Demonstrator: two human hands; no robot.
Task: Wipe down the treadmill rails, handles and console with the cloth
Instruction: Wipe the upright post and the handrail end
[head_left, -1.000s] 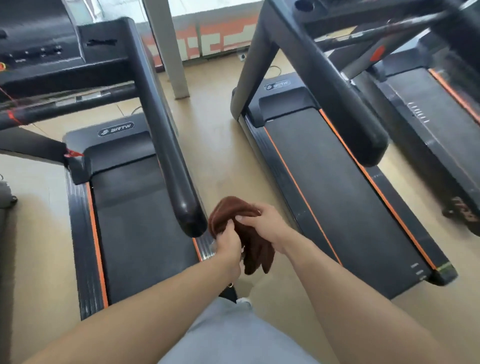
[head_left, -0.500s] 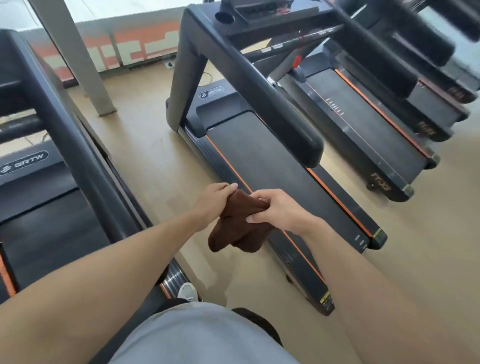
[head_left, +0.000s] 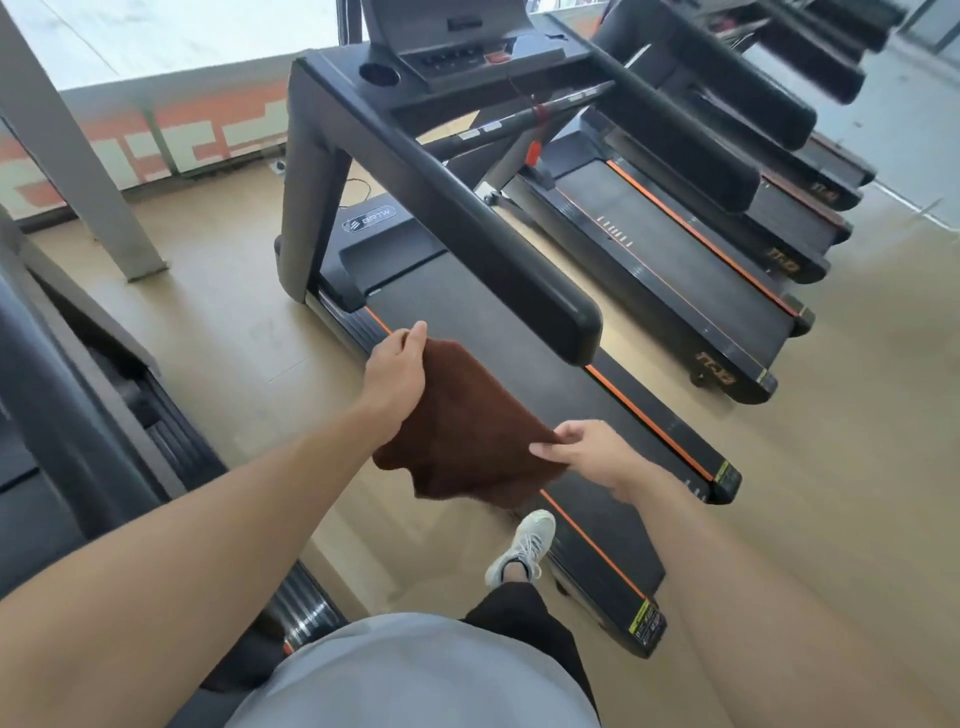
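Brown cloth held spread between both hands, short of the treadmill handrail.

Ahead and slightly right: treadmill (head_left: 519, 332), long black handrail (head_left: 467, 223) running from console (head_left: 457, 57) down toward the hands, rounded end nearest. Below it, brown cloth (head_left: 457, 426) stretched in the air, long axis roughly parallel to the handrail. Left hand (head_left: 397, 371) pinching the far corner, nearer the handrail end; right hand (head_left: 587, 452) pinching the near corner. Likely next: up and forward onto the handrail.
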